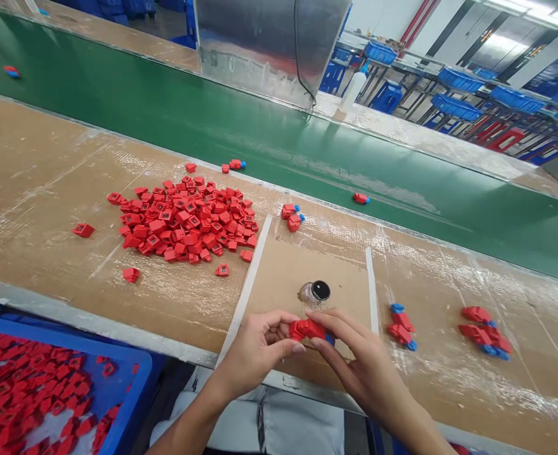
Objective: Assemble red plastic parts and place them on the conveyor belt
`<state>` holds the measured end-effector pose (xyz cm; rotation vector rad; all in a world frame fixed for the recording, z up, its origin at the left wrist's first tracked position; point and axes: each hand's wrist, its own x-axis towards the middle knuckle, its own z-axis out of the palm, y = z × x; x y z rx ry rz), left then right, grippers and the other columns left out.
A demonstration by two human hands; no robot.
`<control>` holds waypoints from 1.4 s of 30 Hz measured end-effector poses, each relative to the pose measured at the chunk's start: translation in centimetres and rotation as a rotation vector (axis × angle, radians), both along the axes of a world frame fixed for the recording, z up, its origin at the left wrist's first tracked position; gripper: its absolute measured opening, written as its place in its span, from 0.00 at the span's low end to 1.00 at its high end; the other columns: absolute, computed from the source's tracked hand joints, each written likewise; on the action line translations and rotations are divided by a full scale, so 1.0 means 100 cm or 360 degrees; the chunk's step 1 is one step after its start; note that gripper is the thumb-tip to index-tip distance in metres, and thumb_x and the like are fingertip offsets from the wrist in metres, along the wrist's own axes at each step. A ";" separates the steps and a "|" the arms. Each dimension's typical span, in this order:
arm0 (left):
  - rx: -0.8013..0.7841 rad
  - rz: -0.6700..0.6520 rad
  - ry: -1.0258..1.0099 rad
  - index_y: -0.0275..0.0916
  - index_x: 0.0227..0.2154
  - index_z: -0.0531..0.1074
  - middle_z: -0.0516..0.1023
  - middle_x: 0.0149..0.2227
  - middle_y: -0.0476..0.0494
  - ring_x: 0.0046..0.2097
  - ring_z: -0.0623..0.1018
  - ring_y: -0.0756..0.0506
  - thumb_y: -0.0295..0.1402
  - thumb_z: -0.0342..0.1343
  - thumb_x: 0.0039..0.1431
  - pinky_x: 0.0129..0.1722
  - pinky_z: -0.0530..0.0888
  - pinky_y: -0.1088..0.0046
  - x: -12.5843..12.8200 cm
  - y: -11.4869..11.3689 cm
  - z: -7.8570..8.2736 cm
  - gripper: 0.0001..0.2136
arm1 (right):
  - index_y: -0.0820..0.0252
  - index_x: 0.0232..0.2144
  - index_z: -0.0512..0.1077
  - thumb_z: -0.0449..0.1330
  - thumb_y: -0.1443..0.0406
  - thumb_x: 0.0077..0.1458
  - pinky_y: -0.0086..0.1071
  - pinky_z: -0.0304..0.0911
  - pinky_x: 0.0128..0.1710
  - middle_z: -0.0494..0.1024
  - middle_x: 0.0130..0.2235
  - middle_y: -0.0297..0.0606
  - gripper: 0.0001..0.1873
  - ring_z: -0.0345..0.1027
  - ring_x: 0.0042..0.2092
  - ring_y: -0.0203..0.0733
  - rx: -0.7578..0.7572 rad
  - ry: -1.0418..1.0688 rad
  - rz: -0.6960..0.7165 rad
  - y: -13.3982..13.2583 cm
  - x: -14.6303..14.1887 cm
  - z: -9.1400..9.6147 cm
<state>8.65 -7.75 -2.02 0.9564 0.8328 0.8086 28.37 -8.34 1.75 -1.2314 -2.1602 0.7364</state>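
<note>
Pale grey cloth (302,420) covers the person's lap at the bottom, below the table's near edge. To its left, a blue tub (139,379) holds a heap of loose red parts (36,385).

Just above the table edge, both hands meet on a red piece with a blue end (308,328). The left hand (260,341) pinches its left side between thumb and fingers; the right hand (361,347) grips the other side the same way, close to the blue end. Whether it is one part or two pressed together cannot be told.

Behind the hands, a small black-topped container (321,290) stands on a cardboard sheet (279,272) flanked by white strips (372,287). Right of the sheet lie a red-and-blue pair (400,322) and, farther right, a red-and-blue cluster (486,332). Left of it spreads a large pile of red blocks (184,218), with a few strays around it. Two more red-and-blue pieces (292,218) sit just past the sheet's far edge.

Beyond the table runs a green belt (165,104), bearing a red-and-blue piece near its middle (361,198). Past it stand a metal housing (260,47) and a white bottle (353,93); blue bins (456,107) rest on racks at the back.
</note>
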 end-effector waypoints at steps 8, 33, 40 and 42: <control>0.0112 -0.0126 0.0209 0.37 0.44 0.76 0.71 0.27 0.51 0.28 0.70 0.51 0.31 0.56 0.61 0.28 0.67 0.78 -0.002 -0.001 0.003 0.10 | 0.56 0.45 0.71 0.56 0.70 0.65 0.27 0.65 0.39 0.74 0.41 0.38 0.09 0.71 0.40 0.37 -0.0037 0.0094 0.0006 -0.004 -0.004 -0.004; -0.0031 -0.0248 0.0184 0.34 0.39 0.76 0.76 0.29 0.47 0.28 0.76 0.50 0.36 0.58 0.59 0.32 0.74 0.74 -0.002 0.006 0.001 0.10 | 0.58 0.36 0.72 0.53 0.63 0.66 0.29 0.65 0.35 0.78 0.33 0.35 0.09 0.72 0.34 0.39 -0.0382 0.0215 -0.0079 -0.004 -0.014 -0.003; -0.0016 -0.0043 0.0550 0.38 0.56 0.67 0.77 0.31 0.46 0.29 0.76 0.46 0.45 0.62 0.54 0.26 0.72 0.72 -0.033 0.017 0.020 0.29 | 0.59 0.46 0.74 0.58 0.58 0.62 0.34 0.70 0.37 0.81 0.41 0.42 0.14 0.75 0.37 0.43 -0.0187 0.0387 -0.0702 -0.015 0.044 0.000; 0.0210 0.0388 0.1025 0.40 0.46 0.74 0.77 0.29 0.47 0.28 0.75 0.45 0.50 0.59 0.53 0.27 0.72 0.71 -0.056 0.027 0.021 0.23 | 0.60 0.47 0.73 0.59 0.54 0.60 0.39 0.71 0.41 0.81 0.43 0.44 0.18 0.76 0.41 0.46 0.0010 0.0339 -0.1138 -0.022 0.096 -0.014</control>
